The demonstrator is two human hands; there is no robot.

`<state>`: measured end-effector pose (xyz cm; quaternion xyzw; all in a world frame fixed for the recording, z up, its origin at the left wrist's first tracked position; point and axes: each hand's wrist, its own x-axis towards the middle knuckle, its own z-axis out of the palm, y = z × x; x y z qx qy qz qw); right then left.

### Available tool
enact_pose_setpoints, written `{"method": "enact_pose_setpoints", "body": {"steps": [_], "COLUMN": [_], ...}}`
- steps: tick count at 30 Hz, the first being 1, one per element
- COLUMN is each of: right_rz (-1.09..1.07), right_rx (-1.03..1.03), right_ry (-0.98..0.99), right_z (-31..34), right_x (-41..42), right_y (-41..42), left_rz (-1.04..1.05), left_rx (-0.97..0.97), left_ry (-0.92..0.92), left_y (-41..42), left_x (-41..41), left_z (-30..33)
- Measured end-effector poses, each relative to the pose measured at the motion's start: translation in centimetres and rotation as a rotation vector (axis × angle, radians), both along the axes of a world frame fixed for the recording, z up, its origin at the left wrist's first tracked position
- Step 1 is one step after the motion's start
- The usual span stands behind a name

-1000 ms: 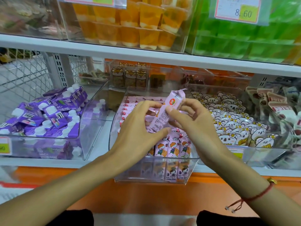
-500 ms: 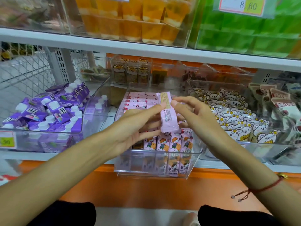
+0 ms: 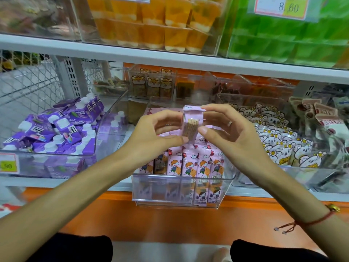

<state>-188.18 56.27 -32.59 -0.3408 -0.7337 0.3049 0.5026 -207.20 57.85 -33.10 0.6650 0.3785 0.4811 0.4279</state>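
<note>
A price tag [image 3: 281, 7] on the green bin [image 3: 283, 46] reads 8.60; a yellow tag [image 3: 8, 164] on the purple-carton bin [image 3: 56, 165] shows 90.

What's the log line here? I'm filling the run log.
left hand: pinches pink packet | right hand: pinches pink packet | position: upright over clear bin

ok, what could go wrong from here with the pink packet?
1. The left hand and right hand pinch the pink packet by fingertips only; it could slip.
2. The front row of packets looks tight; forcing it in may crush packets.
3. The clear bin seems to overhang the shelf; pressing down might tip it.
</note>
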Motion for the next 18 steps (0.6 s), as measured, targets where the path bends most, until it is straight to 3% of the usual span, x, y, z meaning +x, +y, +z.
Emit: {"method": "enact_pose_setpoints", "body": {"steps": [5, 9, 14, 18], "right_rz": [-0.026, -0.07, -0.19, -0.222], "right_rx": [-0.019, -0.082, 0.083, 0.034], "right_ry": [-0.021, -0.097, -0.116, -0.017], "right_z": [-0.2, -0.8, -0.6, -0.2], "right_x": [-0.1, -0.7, -1.6, -1.1], "right_y": [0.1, -0.2, -0.4, -0.3], "left_rz": [-0.005, 0.064, 0.075, 0.211], "left_rx": [-0.036, -0.096, -0.227, -0.096], "left_ry": [-0.008, -0.15, -0.261, -0.194], "left_y": [-0.2, -0.5, -0.5, -0.6], "left_x": [0.5, 1.2, 1.3, 0.9], "left_z": [-0.5, -0.6, -0.3, -0.1]}}
